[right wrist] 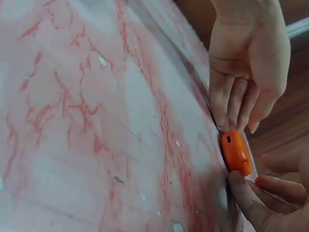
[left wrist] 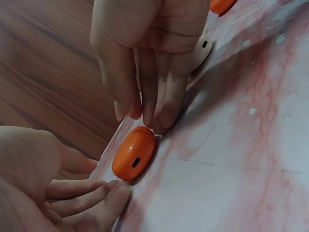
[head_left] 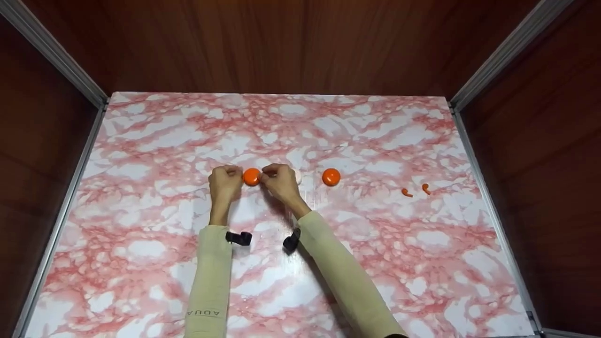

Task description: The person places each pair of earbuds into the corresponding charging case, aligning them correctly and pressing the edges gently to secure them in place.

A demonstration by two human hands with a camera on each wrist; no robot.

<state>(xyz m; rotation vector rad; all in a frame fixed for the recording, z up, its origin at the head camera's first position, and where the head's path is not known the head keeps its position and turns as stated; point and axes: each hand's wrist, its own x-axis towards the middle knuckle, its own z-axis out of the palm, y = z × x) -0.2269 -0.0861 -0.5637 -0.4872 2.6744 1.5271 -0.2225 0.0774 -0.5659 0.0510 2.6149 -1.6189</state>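
A glossy orange earbud case point(head_left: 251, 177) lies on the table between my two hands, a small dark port slot showing on its side in both wrist views. Fingertips of my left hand point(head_left: 225, 182) touch the case's left end. At its right end are the fingertips of my right hand point(head_left: 281, 182). In the left wrist view the right hand's fingers point(left wrist: 149, 96) reach down fairly straight, while the left hand point(left wrist: 72, 193) lies low beside the case. A pale earbud case point(head_left: 298, 177) sits just behind the right hand, partly hidden by it.
Another orange earbud case point(head_left: 331, 177) stands to the right of the pale one. Farther right lie two orange earbuds point(head_left: 407, 193). The red-and-white marbled table point(head_left: 375, 281) is bordered by dark wooden panels point(head_left: 281, 47) and metal rails.
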